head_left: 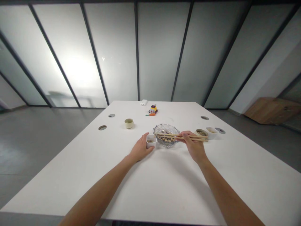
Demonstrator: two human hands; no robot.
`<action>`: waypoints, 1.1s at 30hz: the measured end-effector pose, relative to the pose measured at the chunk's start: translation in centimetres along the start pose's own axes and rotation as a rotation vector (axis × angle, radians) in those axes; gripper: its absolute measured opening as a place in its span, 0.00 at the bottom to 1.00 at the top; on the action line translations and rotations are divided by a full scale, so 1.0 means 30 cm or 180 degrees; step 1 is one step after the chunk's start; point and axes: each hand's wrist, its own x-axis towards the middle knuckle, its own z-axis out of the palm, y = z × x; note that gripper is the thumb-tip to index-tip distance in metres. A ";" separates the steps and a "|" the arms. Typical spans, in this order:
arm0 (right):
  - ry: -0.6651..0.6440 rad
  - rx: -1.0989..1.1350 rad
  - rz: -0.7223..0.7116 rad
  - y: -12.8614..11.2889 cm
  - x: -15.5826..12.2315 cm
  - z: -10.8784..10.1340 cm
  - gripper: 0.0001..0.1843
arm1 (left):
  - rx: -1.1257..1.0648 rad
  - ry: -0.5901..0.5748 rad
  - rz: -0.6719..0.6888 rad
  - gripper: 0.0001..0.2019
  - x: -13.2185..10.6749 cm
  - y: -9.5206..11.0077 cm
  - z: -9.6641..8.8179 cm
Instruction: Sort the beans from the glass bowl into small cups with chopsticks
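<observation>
My left hand (141, 148) is wrapped round a small white square cup (151, 145) with a few bits inside. Beside the cup stands a clear glass bowl (167, 144) holding a mix of dark and pale nut-like or bean-like pieces. In my right hand (191, 142) I grip a pair of wooden chopsticks (170, 136). They lie nearly level above the glass bowl, with their tips close to the white cup's rim. Whether anything is pinched between the tips is too small to tell.
Right of the bowl are a greenish cup (202, 132) and a white cup (212, 133), both with contents. A pale green cup (129, 123) stands left. Farther back are a toy vehicle (153, 109), a toy carrot (151, 114) and a white box (144, 102). The white table (94, 175) has several round holes.
</observation>
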 end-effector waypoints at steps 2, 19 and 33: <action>0.0044 -0.0269 -0.0129 -0.006 -0.002 0.001 0.26 | -0.0004 0.0001 0.0003 0.40 -0.001 -0.001 -0.001; -0.0346 -0.1189 -0.0760 0.035 -0.046 0.036 0.21 | -0.0006 0.0040 0.0058 0.40 0.000 -0.009 -0.002; -0.0402 -0.1231 -0.0859 0.046 -0.044 0.042 0.24 | -0.0052 0.0077 0.0098 0.39 -0.002 -0.004 -0.005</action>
